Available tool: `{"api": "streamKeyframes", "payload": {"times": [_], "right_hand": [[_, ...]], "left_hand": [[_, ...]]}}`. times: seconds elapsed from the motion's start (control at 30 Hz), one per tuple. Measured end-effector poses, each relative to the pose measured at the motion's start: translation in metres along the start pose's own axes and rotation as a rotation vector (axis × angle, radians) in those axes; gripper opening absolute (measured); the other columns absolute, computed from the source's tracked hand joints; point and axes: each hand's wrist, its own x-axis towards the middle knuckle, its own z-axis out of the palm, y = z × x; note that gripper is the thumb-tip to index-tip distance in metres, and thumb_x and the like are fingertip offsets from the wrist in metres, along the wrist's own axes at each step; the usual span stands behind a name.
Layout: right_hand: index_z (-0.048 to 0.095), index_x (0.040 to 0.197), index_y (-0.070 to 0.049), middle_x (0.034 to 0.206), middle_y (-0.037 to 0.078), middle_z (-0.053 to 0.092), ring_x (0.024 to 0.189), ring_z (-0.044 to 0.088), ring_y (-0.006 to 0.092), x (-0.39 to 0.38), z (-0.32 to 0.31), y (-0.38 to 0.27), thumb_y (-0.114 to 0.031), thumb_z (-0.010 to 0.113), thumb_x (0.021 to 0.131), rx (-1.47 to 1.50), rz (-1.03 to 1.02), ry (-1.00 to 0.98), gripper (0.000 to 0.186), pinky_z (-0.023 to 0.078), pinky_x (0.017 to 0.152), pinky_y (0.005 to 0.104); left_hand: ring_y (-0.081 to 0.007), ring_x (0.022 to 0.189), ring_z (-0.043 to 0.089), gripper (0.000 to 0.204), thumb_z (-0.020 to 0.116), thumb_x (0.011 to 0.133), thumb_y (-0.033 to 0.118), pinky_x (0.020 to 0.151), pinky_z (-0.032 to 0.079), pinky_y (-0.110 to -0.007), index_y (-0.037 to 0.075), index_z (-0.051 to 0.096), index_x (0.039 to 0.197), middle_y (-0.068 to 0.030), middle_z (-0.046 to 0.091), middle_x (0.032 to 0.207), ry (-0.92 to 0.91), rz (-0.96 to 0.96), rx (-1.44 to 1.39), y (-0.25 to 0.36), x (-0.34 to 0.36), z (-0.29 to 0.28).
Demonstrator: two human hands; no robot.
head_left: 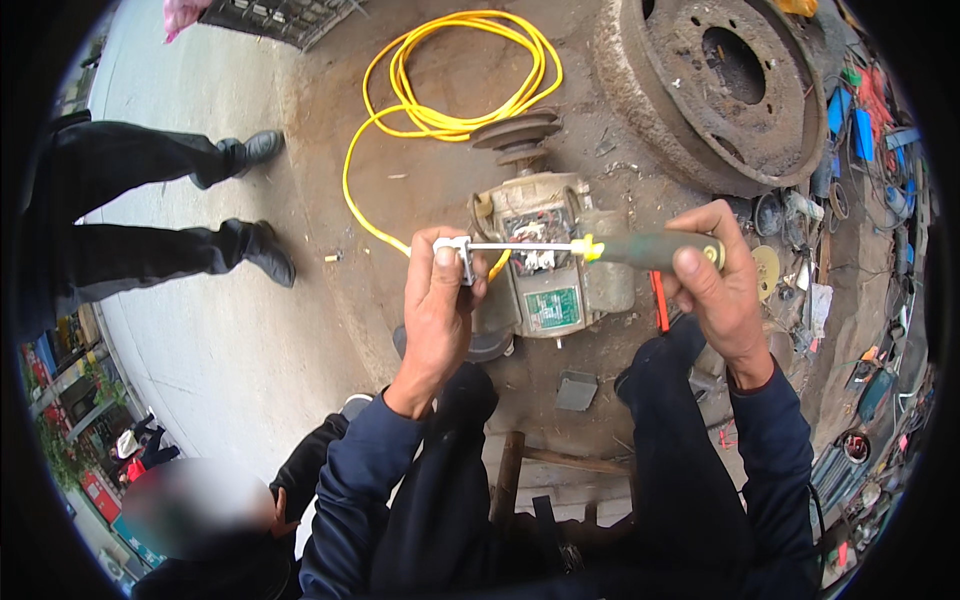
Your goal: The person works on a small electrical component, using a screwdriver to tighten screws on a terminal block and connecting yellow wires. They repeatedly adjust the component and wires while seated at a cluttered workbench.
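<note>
My right hand [716, 270] is wrapped round the handle of a screwdriver [640, 250], dark green with a yellow collar. Its shaft runs level to the left, and the tip meets a small grey-white block-shaped piece [458, 246] pinched in my left hand [440, 290]. What kind of piece it is I cannot make out. Below the shaft an electric motor [545, 270] rests on the ground. Wires show in its uncovered terminal box [538, 240], and a stepped pulley [515, 135] sits on its far end. A yellow cable [372, 222] reaches behind my left hand toward the motor.
The cable's coil [540, 75] lies beyond the motor. A rusty wheel rim [640, 90] is at the far right, with scrap and tools along the right side. A grey plate [576, 390] lies between my feet. One person stands at left; another [285, 510] is at lower left.
</note>
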Motion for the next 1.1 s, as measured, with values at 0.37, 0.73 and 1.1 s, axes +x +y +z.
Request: {"api": "streamKeyframes", "payload": {"times": [0.37, 0.73, 1.1], "right_hand": [[0.058, 0.108, -0.006, 0.074, -0.004, 0.054, 0.063, 0.048, 0.0023, 0.004, -0.013, -0.007, -0.035, 0.059, 0.108, 0.042, 0.184, -0.011, 0.030, 0.037, 0.056, 0.0208], [0.059, 0.120, -0.005, 0.106, 0.002, 0.060, 0.096, 0.054, 0.0078, -0.002, -0.009, -0.011, -0.034, 0.072, 0.101, 0.010, -0.129, 0.093, 0.037, 0.044, 0.086, 0.0244], [0.056, 0.117, -0.005, 0.099, 0.001, 0.057, 0.089, 0.050, 0.0072, 0.001, 0.002, -0.009, -0.035, 0.069, 0.101, -0.105, -0.189, 0.065, 0.036, 0.041, 0.080, 0.0222]], "left_hand": [[-0.0135, 0.079, 0.048, 0.029, 0.050, 0.113, 0.034, 0.074, 0.041, -0.027, 0.007, 0.049, 0.123, -0.0052, 0.055, 0.092, -0.017, 0.069, 0.053, 0.005, 0.001, 0.010], [-0.0146, 0.078, 0.050, 0.030, 0.052, 0.111, 0.033, 0.071, 0.041, -0.027, 0.005, 0.052, 0.123, -0.0068, 0.057, 0.094, -0.064, -0.045, -0.012, 0.007, -0.001, 0.009], [-0.0143, 0.079, 0.052, 0.029, 0.051, 0.112, 0.033, 0.070, 0.041, -0.027, 0.007, 0.051, 0.124, -0.0062, 0.059, 0.094, -0.028, -0.082, -0.080, 0.003, 0.002, 0.002]]}}
